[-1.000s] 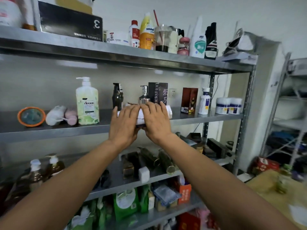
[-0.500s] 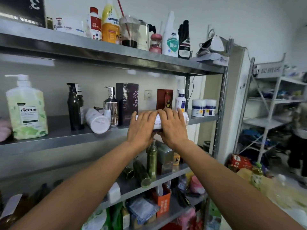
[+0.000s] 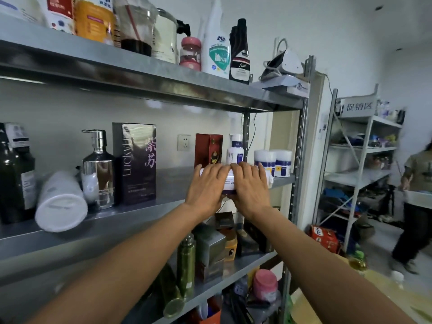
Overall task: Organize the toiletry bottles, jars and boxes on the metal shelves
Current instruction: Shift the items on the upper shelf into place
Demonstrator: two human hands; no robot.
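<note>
Centre frame, shelf point(image 3: 173, 181) edge: box point(image 3: 228, 183) placement likely under way.
Left hand point(image 3: 207, 183), right hand point(image 3: 251, 185): fingers straight, flat over box; thumbs hidden.
Next: push back, release.

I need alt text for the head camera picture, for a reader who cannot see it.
The left hand and right hand lie side by side, flat over a white box at the front edge of the middle metal shelf. A red box and white jars stand behind it.
</note>
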